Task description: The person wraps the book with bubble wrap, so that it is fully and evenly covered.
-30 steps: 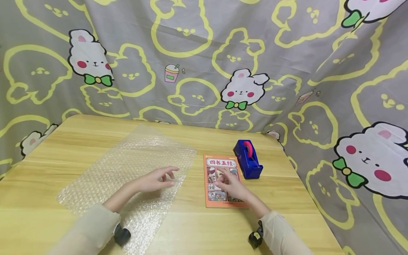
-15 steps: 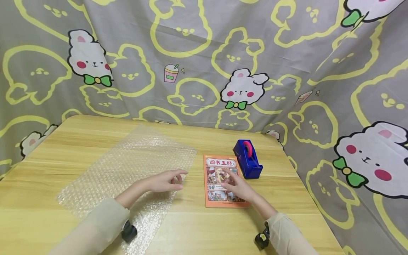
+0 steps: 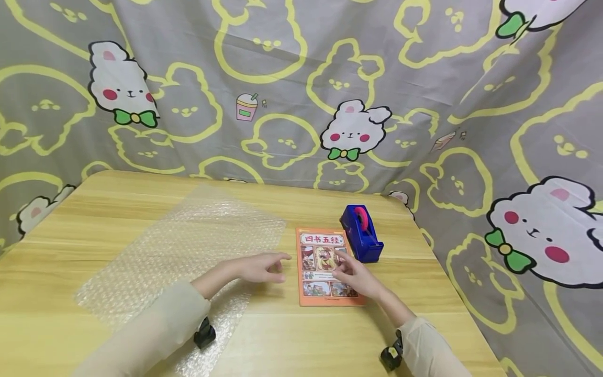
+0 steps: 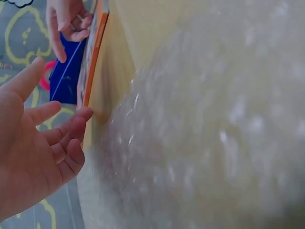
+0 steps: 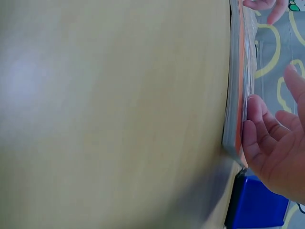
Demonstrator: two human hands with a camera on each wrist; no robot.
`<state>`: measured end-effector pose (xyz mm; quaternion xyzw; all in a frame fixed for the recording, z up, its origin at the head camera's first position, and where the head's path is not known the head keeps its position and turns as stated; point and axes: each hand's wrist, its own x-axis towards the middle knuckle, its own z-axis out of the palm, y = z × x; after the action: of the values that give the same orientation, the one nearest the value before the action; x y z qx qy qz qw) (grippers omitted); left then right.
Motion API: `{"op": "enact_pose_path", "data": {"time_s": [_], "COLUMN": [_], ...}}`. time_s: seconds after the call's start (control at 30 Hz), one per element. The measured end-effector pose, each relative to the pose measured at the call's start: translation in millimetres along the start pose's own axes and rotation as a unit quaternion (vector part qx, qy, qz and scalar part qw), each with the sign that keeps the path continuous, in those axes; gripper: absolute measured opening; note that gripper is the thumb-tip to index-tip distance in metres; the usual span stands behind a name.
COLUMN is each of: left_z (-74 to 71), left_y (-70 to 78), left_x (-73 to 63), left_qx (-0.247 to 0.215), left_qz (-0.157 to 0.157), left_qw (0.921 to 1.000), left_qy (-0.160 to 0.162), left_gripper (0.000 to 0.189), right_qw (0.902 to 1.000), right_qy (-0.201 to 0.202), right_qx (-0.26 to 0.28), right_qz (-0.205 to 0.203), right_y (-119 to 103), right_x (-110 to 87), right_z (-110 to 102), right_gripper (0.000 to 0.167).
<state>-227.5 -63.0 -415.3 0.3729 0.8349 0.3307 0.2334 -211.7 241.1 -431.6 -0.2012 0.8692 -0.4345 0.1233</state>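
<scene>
An orange-bordered comic-style book (image 3: 316,267) with Chinese characters on its cover lies flat on the table. My right hand (image 3: 361,277) is over the book's right side, fingers loosely bent and holding nothing; in the right wrist view its lower fingers are right at the book's edge (image 5: 239,81). My left hand (image 3: 261,267) hovers just left of the book, above the right edge of a clear bubble wrap sheet (image 3: 188,235). Nothing is between its fingers, and the thumb stands apart from them in the left wrist view (image 4: 43,138).
A blue tape dispenser (image 3: 361,235) with a pink-red roll stands behind the book to the right. The wooden table (image 3: 282,335) is bounded at the back and right by a grey patterned curtain (image 3: 282,78).
My left hand has moved right, off the middle of the bubble wrap toward the book. My right hand has shifted slightly right over the cover. The head view has turned a little.
</scene>
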Motion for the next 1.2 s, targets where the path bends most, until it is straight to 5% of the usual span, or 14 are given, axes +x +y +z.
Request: {"op": "enact_pose_path", "data": {"time_s": [0.57, 0.83, 1.1, 1.2], "left_z": [14.9, 17.2, 24.3, 26.2], "left_y": [14.4, 19.2, 34.7, 38.7], "left_x": [23.3, 26.0, 23.1, 22.9], "left_qx": [-0.014, -0.008, 0.007, -0.025], "left_qz": [-0.013, -0.028, -0.063, -0.072], "left_qw": [0.9990, 0.9984, 0.9943, 0.9931], "left_qy": [-0.040, -0.049, -0.086, -0.089], "left_gripper": [0.066, 0.070, 0.076, 0.078], "right_qw": [0.9965, 0.9922, 0.9934, 0.9934], "right_qy": [0.047, 0.070, 0.068, 0.066], "right_qx": [-0.014, -0.088, -0.050, -0.034], "right_qz": [0.068, 0.053, 0.078, 0.087], "right_y": [14.3, 18.7, 14.4, 12.7], "right_x": [-17.7, -22.3, -22.5, -21.5], "right_z": [-20.1, -23.4, -20.9, -19.6], "right_gripper": [0.059, 0.053, 0.055, 0.054]}}
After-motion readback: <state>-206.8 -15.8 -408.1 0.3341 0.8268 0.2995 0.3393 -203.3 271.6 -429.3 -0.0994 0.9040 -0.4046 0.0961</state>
